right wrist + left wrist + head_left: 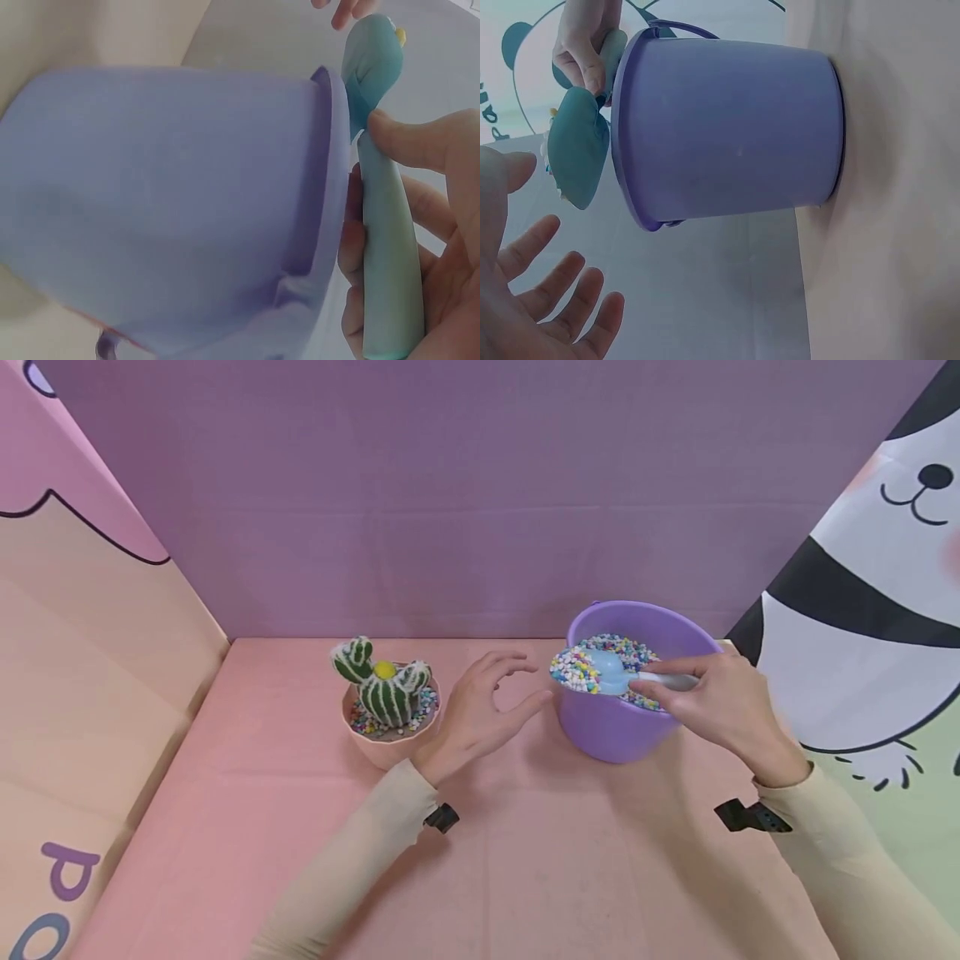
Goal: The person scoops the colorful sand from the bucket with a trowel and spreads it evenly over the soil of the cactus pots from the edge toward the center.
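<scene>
My right hand [723, 706] grips the handle of a light blue toy shovel [611, 672] above the rim of a purple bucket [618, 731]. Multicoloured pebbles [576, 671] are heaped on the shovel's blade, and more pebbles lie inside the bucket. In the right wrist view, the fingers wrap around the shovel handle [390, 255]. My left hand [483, 706] hovers between the bucket and a potted cactus [388, 697], holding nothing, its fingers spread and slightly bent near the blade's tip. In the left wrist view, the blade's underside [577, 150] faces that hand.
The cactus stands in a pale pink pot [390, 752] with pebbles over part of its soil. Beneath everything lies a pink tabletop [525, 860]. A purple backdrop [480, 510] rises behind, and a panda-printed panel [885, 652] stands at the right.
</scene>
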`<act>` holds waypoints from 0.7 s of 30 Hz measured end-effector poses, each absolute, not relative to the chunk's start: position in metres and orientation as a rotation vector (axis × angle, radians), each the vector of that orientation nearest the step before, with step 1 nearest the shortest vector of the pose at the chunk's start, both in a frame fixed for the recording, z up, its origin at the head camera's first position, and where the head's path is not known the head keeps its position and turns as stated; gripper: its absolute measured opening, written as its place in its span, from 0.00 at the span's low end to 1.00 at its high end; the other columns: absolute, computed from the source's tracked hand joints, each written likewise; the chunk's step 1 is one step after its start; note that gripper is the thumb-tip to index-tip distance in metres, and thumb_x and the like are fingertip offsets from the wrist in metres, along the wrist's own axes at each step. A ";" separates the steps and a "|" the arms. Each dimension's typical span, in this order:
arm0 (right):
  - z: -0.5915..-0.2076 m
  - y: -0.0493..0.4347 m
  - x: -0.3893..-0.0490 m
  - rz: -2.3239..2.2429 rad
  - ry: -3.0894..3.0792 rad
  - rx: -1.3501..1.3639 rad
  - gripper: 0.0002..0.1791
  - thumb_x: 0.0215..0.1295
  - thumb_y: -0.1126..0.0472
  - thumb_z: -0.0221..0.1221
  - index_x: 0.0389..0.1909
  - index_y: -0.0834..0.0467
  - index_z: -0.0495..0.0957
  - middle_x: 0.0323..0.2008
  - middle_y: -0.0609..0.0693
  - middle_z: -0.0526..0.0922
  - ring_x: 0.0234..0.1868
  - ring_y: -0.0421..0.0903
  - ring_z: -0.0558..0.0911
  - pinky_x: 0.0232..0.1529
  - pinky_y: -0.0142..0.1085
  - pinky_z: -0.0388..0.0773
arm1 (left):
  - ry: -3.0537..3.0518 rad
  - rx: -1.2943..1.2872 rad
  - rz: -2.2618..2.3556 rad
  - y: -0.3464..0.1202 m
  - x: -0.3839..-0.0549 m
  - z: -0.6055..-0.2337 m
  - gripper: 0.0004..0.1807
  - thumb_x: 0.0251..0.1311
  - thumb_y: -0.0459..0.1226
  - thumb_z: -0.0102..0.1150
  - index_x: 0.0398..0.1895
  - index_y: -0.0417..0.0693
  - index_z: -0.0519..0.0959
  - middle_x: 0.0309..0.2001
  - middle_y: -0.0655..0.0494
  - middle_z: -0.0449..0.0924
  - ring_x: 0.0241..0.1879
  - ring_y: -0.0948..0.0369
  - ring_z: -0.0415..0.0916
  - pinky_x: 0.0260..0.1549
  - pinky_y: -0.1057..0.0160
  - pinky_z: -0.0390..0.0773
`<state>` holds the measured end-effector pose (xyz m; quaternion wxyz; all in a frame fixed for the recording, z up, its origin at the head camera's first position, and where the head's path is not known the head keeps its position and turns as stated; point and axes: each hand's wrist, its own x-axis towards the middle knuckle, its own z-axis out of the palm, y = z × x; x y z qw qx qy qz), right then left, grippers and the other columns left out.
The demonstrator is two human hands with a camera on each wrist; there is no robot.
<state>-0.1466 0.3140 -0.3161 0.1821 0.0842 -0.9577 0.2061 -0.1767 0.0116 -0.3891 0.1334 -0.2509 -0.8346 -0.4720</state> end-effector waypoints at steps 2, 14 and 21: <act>-0.320 0.311 -0.148 0.587 -2.660 0.276 0.16 0.56 0.45 0.78 0.39 0.50 0.95 0.18 0.49 0.88 0.45 0.56 0.80 0.38 0.46 0.73 | -2.414 -0.725 -1.367 0.008 -0.175 -0.390 0.23 0.69 0.54 0.68 0.61 0.57 0.84 0.69 0.59 0.79 0.70 0.60 0.74 0.63 0.54 0.80; -0.320 0.290 -0.142 0.597 -2.701 0.226 0.17 0.58 0.39 0.76 0.41 0.46 0.95 0.09 0.36 0.77 0.22 0.37 0.74 0.28 0.38 0.69 | -2.389 -0.711 -1.368 -0.012 -0.167 -0.393 0.21 0.67 0.50 0.70 0.59 0.54 0.85 0.66 0.59 0.81 0.68 0.59 0.76 0.61 0.52 0.82; -0.320 0.278 -0.140 0.601 -2.709 0.258 0.18 0.57 0.39 0.76 0.43 0.45 0.95 0.07 0.37 0.73 0.18 0.40 0.70 0.19 0.37 0.63 | -2.367 -0.704 -1.355 -0.020 -0.163 -0.396 0.20 0.65 0.48 0.71 0.57 0.52 0.86 0.64 0.56 0.83 0.66 0.56 0.78 0.58 0.47 0.83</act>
